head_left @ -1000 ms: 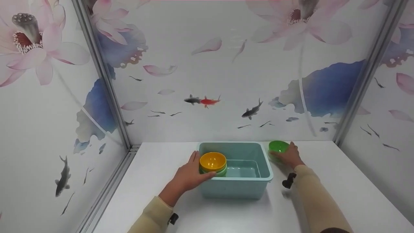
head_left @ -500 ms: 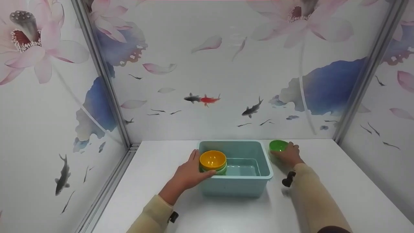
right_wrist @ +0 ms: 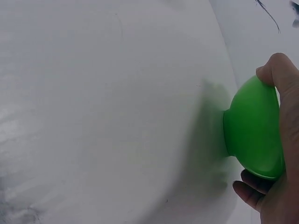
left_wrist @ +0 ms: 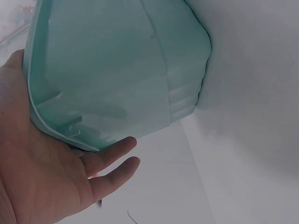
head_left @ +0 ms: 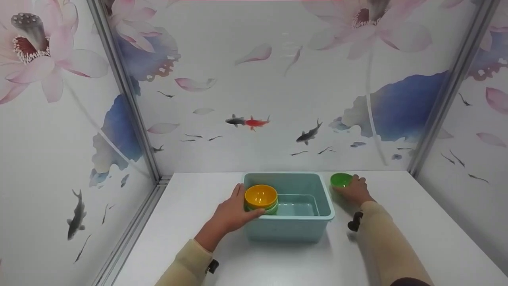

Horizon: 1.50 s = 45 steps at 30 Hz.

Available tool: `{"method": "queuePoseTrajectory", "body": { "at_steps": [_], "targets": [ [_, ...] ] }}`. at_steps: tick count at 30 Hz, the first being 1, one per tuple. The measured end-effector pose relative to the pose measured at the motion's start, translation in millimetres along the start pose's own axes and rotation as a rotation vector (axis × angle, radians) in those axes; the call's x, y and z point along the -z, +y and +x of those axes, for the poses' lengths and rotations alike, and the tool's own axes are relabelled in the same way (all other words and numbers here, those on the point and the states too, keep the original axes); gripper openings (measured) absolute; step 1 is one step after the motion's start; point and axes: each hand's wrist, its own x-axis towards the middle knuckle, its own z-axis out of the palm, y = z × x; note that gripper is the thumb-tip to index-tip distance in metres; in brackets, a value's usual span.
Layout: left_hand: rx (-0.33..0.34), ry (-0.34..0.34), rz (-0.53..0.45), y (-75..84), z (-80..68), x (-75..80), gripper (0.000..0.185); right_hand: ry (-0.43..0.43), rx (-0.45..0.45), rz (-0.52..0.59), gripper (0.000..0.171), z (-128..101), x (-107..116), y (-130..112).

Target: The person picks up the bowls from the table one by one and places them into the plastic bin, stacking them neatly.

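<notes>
A light blue-green plastic basin point(head_left: 283, 230) stands on the table. My left hand point(head_left: 232, 212) rests against its near left corner, thumb along the front rim and the other fingers at the left side. The left wrist view shows extended fingers point(left_wrist: 112, 156) beyond the rim. Inside the basin's left part, an orange bowl point(head_left: 261, 196) tops a stack with green bowls point(head_left: 272, 210) under it. Right of the basin, my right hand point(head_left: 356, 191) grips a bright green bowl point(right_wrist: 254, 128) by its rim, thumb and fingers on opposite sides. Whether its base touches the table is unclear.
The white table point(head_left: 190, 198) meets a back wall point(head_left: 206, 159) printed with fish and lotus flowers. Similar side walls stand left and right, with metal posts point(head_left: 137, 119) at the corners. The basin's right part shows its bare floor point(head_left: 297, 205).
Both hands, the basin and the bowls keep nearly the same places. The head view has shifted only very slightly.
</notes>
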Motion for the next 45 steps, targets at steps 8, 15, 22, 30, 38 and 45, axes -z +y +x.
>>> {"method": "queuePoseTrajectory", "body": {
  "at_steps": [8, 15, 22, 30, 38, 45],
  "targets": [
    [-0.022, 0.006, 0.006, 1.6, 0.3, 1.0, 0.124, 0.024, 0.029, -0.090, 0.124, 24.3, -8.7, 20.5],
    [-0.018, 0.003, 0.002, -1.1, 0.7, -0.6, 0.126, -0.027, 0.088, -0.126, 0.126, 31.1, 2.0, 17.8],
    [-0.017, 0.008, -0.002, -1.8, -0.3, -0.6, 0.126, -0.031, 0.136, -0.075, 0.126, 21.3, 14.5, 0.4],
    [-0.009, 0.010, -0.001, -1.1, 0.4, -1.1, 0.125, 0.000, 0.200, -0.042, 0.120, 7.1, 24.1, -13.3],
    [-0.025, 0.002, -0.006, 0.1, -1.7, 1.4, 0.123, 0.046, 0.298, 0.037, 0.094, -8.7, 29.3, -30.4],
    [-0.013, 0.001, -0.003, 0.6, -0.5, 1.1, 0.125, 0.065, 0.368, 0.074, 0.082, -20.8, 34.3, -51.7]
  ]
}}
